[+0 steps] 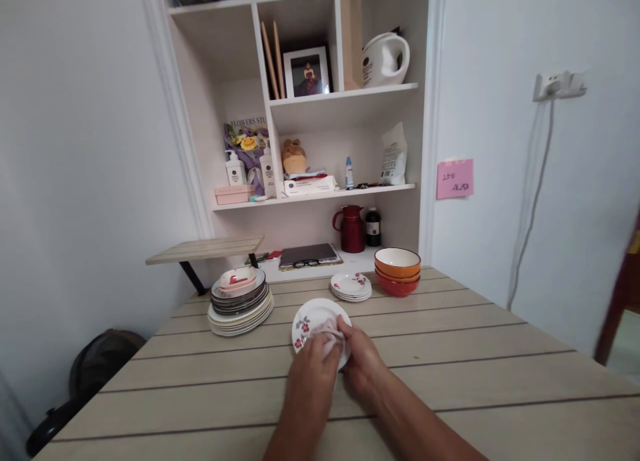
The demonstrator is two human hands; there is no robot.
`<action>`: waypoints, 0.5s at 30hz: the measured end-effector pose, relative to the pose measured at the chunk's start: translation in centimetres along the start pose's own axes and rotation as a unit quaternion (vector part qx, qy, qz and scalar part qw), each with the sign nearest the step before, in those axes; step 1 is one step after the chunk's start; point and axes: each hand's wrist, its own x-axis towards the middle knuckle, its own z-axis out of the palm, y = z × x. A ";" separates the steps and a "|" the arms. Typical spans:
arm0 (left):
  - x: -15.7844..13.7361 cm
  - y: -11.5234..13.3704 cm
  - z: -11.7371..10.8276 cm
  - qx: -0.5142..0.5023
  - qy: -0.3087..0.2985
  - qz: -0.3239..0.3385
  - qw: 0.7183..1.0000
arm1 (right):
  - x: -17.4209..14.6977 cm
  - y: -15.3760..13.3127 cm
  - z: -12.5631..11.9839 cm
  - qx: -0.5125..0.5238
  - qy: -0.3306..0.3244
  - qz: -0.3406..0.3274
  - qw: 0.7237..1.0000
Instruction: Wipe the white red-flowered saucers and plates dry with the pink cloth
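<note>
A small white plate with red flowers is tilted up above the table, its patterned face toward me. My right hand grips its right edge, thumb on the rim. Bunched in my left hand is a pale pinkish cloth, pressed against the face of the plate. The fingers of that hand are closed around the cloth and partly hidden. Just beyond lies a short stack of matching flowered plates.
On the left stands a tall stack of plates topped by a small dish. Orange and red bowls are nested at the right. Behind the slatted table, shelves hold a dark red jug and a closed laptop.
</note>
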 end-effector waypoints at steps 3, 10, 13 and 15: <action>0.0 0.2 -0.2 0.010 -0.015 0.003 1.000 | -0.5 0.5 0.4 -0.010 -0.033 0.003 0.999; 0.2 -2.1 -0.8 0.069 0.049 -0.174 0.981 | -0.9 1.1 1.1 -0.031 0.016 -0.011 0.999; 0.1 -1.6 -0.7 0.066 0.014 -0.148 0.987 | -0.4 0.6 0.8 -0.016 0.050 -0.018 0.998; 0.0 -0.8 -0.6 0.057 -0.029 -0.087 0.994 | -0.3 0.2 0.6 -0.009 0.039 -0.025 0.999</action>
